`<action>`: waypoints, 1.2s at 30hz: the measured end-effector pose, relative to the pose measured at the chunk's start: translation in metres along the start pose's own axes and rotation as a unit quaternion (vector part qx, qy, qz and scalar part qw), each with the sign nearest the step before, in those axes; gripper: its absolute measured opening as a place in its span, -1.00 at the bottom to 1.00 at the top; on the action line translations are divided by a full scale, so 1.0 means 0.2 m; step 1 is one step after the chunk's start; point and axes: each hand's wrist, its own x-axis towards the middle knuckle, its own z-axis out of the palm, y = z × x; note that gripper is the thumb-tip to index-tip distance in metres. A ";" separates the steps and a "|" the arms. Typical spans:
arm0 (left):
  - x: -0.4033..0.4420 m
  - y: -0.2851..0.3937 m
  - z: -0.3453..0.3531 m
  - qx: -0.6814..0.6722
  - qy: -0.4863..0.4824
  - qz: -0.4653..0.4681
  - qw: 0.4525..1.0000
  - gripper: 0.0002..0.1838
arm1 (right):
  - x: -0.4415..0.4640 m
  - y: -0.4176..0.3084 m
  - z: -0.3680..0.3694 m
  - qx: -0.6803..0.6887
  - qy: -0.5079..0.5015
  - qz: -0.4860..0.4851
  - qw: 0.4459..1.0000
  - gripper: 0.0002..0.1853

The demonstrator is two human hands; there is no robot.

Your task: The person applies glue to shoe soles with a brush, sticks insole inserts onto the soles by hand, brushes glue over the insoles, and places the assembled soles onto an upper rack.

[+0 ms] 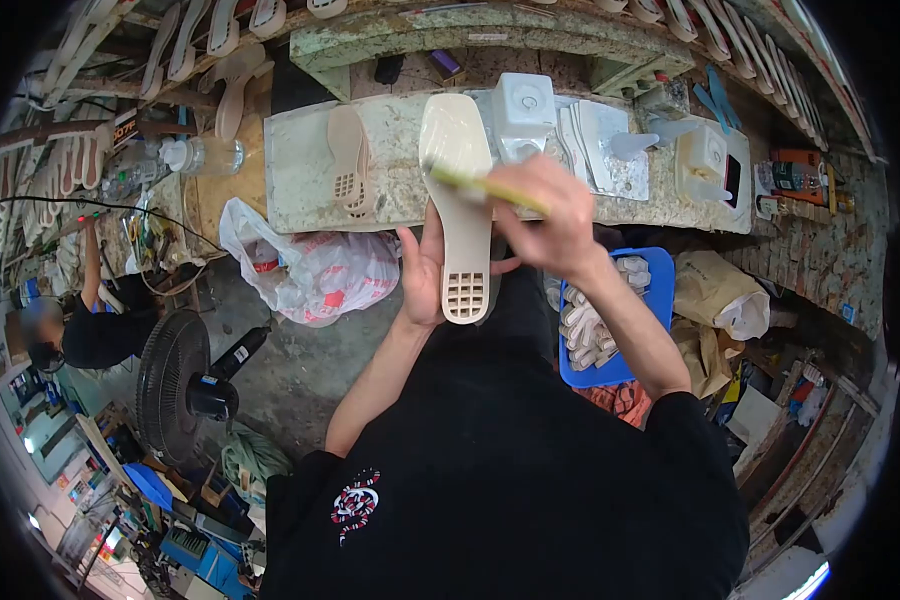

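Observation:
A beige shoe sole (466, 235) with a gridded heel points away from me, held up just in front of the workbench. My left hand (425, 285) supports it from below and along its left side, fingers partly hidden behind it. My right hand (553, 222) grips the yellow-green handle of a brush (510, 194), whose blurred tip lies over the glossy forepart of the sole. Whether the bristles touch the surface I cannot tell. Beyond the sole, a white plastic container (523, 104) stands on the bench, with white strips (584, 150) to its right. Another pair of soles (350, 155) lies to the left.
The workbench (295, 175) spans the front. Below it are a plastic bag (315, 262) at left and a blue bin (658, 285) of pale pieces at right. A black fan (175, 385) stands left, near another person (105, 320). Racks of soles (730, 55) hang above.

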 end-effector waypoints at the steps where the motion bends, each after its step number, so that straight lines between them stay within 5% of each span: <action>1: -0.01 0.01 -0.01 0.016 0.010 -0.016 1.000 -0.01 | -0.03 -0.05 0.00 0.047 0.001 0.008 0.999 -0.73; 6: 0.02 0.02 -0.01 -0.109 -0.009 0.005 0.994 0.07 | -0.04 -0.03 0.02 -0.011 0.024 0.040 0.999 -0.69; 7: 0.05 0.04 -0.04 -0.218 -0.099 0.017 0.971 0.10 | -0.07 -0.06 0.02 0.009 -0.011 -0.005 1.000 -0.69; 9: 0.06 0.08 0.04 -0.064 0.013 0.039 0.997 0.12 | -0.09 -0.15 0.02 0.124 -0.011 -0.007 0.992 -0.64; 10: 0.07 0.11 0.02 -0.031 -0.012 0.031 0.999 0.15 | -0.08 -0.15 0.01 0.094 0.004 0.007 0.996 -0.64; 12: 0.07 0.13 0.03 -0.079 0.004 0.029 0.996 0.17 | -0.05 -0.12 0.01 0.028 0.039 0.035 0.998 -0.65; 16: 0.12 0.18 0.07 -0.131 0.008 0.084 0.988 0.15 | -0.15 -0.18 0.02 0.101 -0.071 -0.082 0.989 -0.53; 20: 0.14 0.22 0.06 -0.117 0.003 0.099 0.988 0.14 | -0.13 -0.20 0.03 0.039 -0.025 -0.041 0.998 -0.56; 23: 0.16 0.25 0.05 -0.123 0.002 0.107 0.987 0.14 | -0.18 -0.25 0.03 0.093 -0.107 -0.138 0.980 -0.53; 26: 0.17 0.25 0.03 -0.146 0.005 0.109 0.983 0.13 | -0.18 -0.26 0.01 0.094 -0.064 -0.116 0.987 -0.54; 29: 0.18 0.26 0.02 -0.066 0.019 0.108 0.992 0.06 | -0.17 -0.26 0.01 0.070 -0.125 -0.098 0.985 -0.53; 31: 0.18 0.26 0.02 -0.067 0.025 0.099 0.993 0.00 | -0.17 -0.32 -0.01 0.218 -0.130 0.014 0.967 -0.71; 34: 0.16 0.24 0.02 -0.067 0.028 0.076 0.994 -0.04 | -0.09 -0.26 -0.02 0.084 -0.077 0.178 0.977 -0.81; 36: 0.16 0.23 0.03 -0.051 0.030 0.068 0.996 -0.08 | -0.06 -0.17 0.00 0.017 -0.040 0.021 0.999 -0.70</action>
